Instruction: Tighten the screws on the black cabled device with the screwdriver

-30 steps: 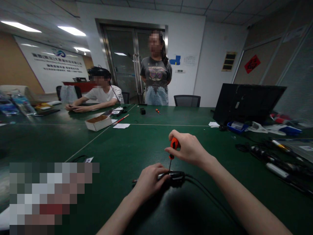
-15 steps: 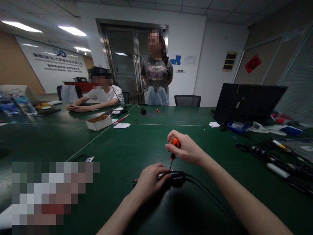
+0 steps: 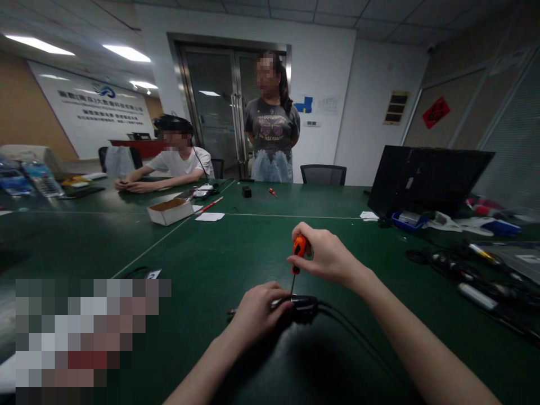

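Observation:
My right hand [image 3: 323,253] is closed around the orange and black handle of a screwdriver [image 3: 300,246]. The screwdriver stands nearly upright, its thin shaft running down to a black corded device [image 3: 305,304] on the green table. Where exactly the tip meets the device is too small to make out. My left hand [image 3: 262,306] grips the device from the left and presses it to the tabletop, with fingers close to the screwdriver tip. Much of the device is hidden under this hand; its dark end sticks out on the left and its cord leaves toward the right.
A white open box [image 3: 169,212] and a red pencil-like stick [image 3: 210,205] lie farther left. Across the table are a second screwdriver [image 3: 273,192] and a small black block [image 3: 247,192]. A monitor [image 3: 428,180] and several corded tools [image 3: 478,295] occupy the right. Two people are opposite.
The screwdriver handle has shifted slightly left, and the fingers of my right hand have opened a little around it. My left hand still holds the device in place.

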